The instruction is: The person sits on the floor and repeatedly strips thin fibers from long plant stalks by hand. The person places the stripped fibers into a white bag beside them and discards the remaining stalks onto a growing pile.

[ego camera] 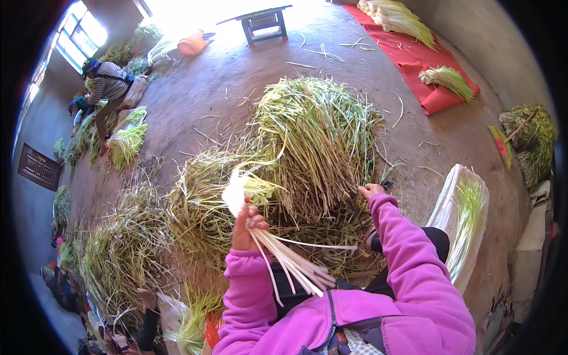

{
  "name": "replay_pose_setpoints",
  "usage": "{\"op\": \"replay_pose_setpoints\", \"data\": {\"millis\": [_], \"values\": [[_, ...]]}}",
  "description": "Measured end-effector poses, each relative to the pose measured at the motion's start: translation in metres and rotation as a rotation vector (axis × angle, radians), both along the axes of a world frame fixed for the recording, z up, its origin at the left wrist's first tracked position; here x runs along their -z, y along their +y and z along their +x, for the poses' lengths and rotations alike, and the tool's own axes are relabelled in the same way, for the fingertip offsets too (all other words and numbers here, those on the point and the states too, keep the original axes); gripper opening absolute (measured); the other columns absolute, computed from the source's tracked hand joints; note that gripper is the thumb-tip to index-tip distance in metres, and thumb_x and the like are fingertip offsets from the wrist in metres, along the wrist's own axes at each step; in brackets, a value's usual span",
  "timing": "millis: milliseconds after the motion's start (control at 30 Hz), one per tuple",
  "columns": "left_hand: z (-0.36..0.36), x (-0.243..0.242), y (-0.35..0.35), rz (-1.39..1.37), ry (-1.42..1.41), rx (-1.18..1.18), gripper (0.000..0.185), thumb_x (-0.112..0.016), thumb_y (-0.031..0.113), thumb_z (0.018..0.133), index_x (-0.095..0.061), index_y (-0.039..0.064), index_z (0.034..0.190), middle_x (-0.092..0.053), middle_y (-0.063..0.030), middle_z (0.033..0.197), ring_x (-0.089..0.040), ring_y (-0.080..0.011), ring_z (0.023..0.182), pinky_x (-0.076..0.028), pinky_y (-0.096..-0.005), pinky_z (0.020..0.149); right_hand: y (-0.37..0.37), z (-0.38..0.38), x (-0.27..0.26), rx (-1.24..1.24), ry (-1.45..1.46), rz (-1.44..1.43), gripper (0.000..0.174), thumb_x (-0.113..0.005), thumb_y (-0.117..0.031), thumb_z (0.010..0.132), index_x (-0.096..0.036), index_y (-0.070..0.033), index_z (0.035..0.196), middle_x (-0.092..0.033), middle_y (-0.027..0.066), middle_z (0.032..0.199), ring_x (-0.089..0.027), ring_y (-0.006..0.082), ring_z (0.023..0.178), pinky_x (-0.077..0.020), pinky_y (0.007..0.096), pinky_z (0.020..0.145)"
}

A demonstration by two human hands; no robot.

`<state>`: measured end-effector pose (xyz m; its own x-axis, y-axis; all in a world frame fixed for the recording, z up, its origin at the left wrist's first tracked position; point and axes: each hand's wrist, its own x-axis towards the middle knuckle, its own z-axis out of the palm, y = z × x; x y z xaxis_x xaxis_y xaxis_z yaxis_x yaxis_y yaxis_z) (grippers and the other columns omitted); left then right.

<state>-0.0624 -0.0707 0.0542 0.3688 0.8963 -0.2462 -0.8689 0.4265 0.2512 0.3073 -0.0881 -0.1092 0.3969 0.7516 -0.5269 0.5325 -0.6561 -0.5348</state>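
Observation:
My left hand (249,225) is closed around a bundle of pale stalks (297,262); their white ends fan out toward my lap, and yellow-green leaves hang on the far side. At the right edge of a large heap of long green stalks (315,146), my right hand (371,191) has its fingers pinched at the stalk ends. Whether it grips a stalk is too small to tell. Looser, drier leaves (199,199) lie left of that heap, partly behind my left hand.
A white sack with pale stalks (468,213) lies at my right. Bundled stalks (446,82) rest on a red cloth (412,66). A low table (262,24) stands ahead. A person (108,84) bends over stalks at far left; another person's arm (148,319) is at lower left.

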Motion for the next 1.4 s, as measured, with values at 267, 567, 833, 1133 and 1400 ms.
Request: {"op": "replay_pose_setpoints", "data": {"millis": [267, 567, 833, 1133, 1400], "values": [[0.010, -0.038, 0.056, 0.217, 0.405, -0.479, 0.026, -0.053, 0.012, 0.083, -0.042, 0.012, 0.107, -0.043, 0.0033, 0.069, -0.037, -0.0015, 0.047, -0.037, -0.0165, 0.043, 0.036, -0.026, -0.003, 0.060, 0.026, 0.237, 0.044, -0.062, -0.030, 0.074, -0.050, -0.003, 0.106, -0.059, 0.0127, 0.095, -0.057, 0.0236, 0.087, -0.0432, 0.0308, 0.079], [-0.021, 0.034, 0.083, -0.257, -0.113, -0.268, 0.009, -0.054, 0.013, 0.082, -0.051, 0.013, 0.090, -0.051, 0.0003, 0.067, -0.044, -0.0031, 0.046, -0.042, -0.0188, 0.042, 0.083, -0.053, 0.016, -0.036, -0.188, 0.219, 0.071, -0.063, -0.046, 0.067, -0.037, -0.006, 0.121, -0.030, 0.0137, 0.128, -0.029, 0.0276, 0.118, -0.0232, 0.0363, 0.098], [-0.036, -0.002, 0.076, 0.407, -0.162, -0.462, 0.020, -0.047, 0.014, 0.086, -0.047, 0.007, 0.105, -0.050, -0.0018, 0.075, -0.047, -0.0043, 0.051, -0.043, -0.0203, 0.047, 0.092, -0.096, 0.012, -0.121, -0.140, -0.056, 0.114, -0.065, -0.059, 0.057, 0.013, -0.022, 0.132, 0.004, 0.0139, 0.139, 0.003, 0.0308, 0.128, -0.0044, 0.0428, 0.103], [-0.072, -0.006, 0.070, 0.375, -0.004, -0.654, 0.014, -0.050, 0.017, 0.085, -0.051, 0.010, 0.097, -0.051, 0.0007, 0.070, -0.044, -0.0025, 0.047, -0.040, -0.0172, 0.044, 0.091, -0.118, 0.009, -0.165, -0.272, -0.056, 0.120, -0.073, -0.043, 0.057, 0.020, -0.025, 0.130, 0.007, 0.0187, 0.138, 0.000, 0.0339, 0.128, -0.0053, 0.0436, 0.102], [-0.010, 0.021, 0.085, -0.079, 0.142, -0.418, 0.017, -0.057, 0.012, 0.080, -0.047, 0.012, 0.093, -0.049, 0.0014, 0.068, -0.044, -0.0032, 0.047, -0.042, -0.0168, 0.042, 0.091, -0.122, 0.035, -0.064, -0.482, 0.117, 0.110, -0.075, -0.019, 0.053, 0.000, -0.024, 0.134, -0.021, 0.0145, 0.128, -0.027, 0.0328, 0.116, -0.0257, 0.0423, 0.094]]}}
